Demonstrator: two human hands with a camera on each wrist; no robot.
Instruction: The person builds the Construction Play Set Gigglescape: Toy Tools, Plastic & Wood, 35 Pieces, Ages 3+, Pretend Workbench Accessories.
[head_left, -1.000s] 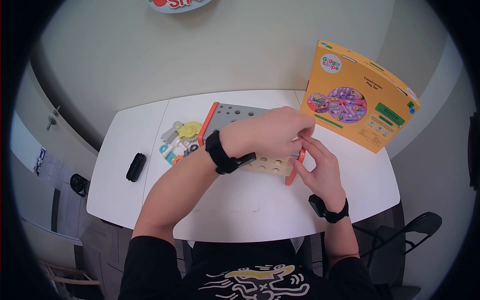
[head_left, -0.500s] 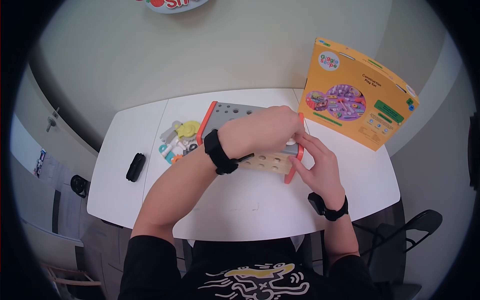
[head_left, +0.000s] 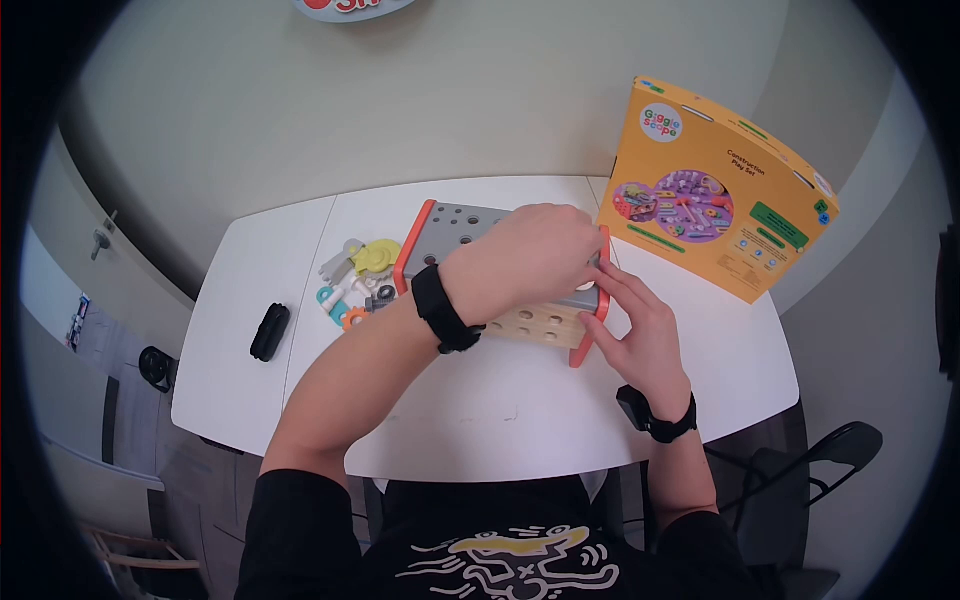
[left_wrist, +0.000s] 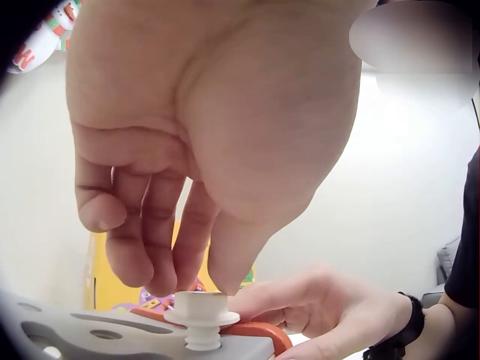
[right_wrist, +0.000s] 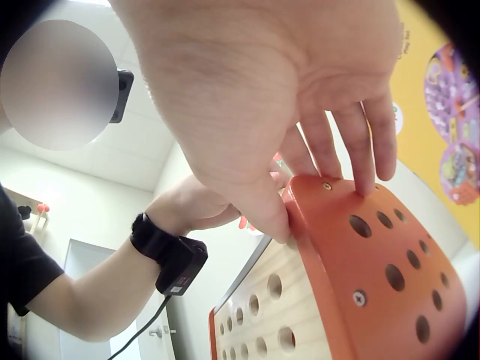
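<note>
A toy workbench (head_left: pixel 435 235) with a grey, holed top, a pale wooden front and orange-red ends stands on the table. My left hand (head_left: pixel 525 255) reaches over its right end. In the left wrist view, thumb and fingertips pinch the head of a white plastic bolt (left_wrist: pixel 201 309), whose threaded shank stands upright at the grey top. At the right end my right hand (head_left: pixel 645 345) holds the orange-red side panel (right_wrist: pixel 375 274), with the thumb at its front edge and the fingers over its outer face. From the head view, the left hand covers much of the bench top.
Loose toy parts, among them a yellow piece (head_left: pixel 376 258) and an orange gear (head_left: pixel 354 318), lie left of the bench. Farther left is a black case (head_left: pixel 270 332). A yellow play-set box (head_left: pixel 720 190) stands behind on the right. The white table (head_left: pixel 450 420) ends in front of the person.
My left hand has turned at the wrist over the bench's right end, staying at the white bolt. The right hand has kept its hold on the panel.
</note>
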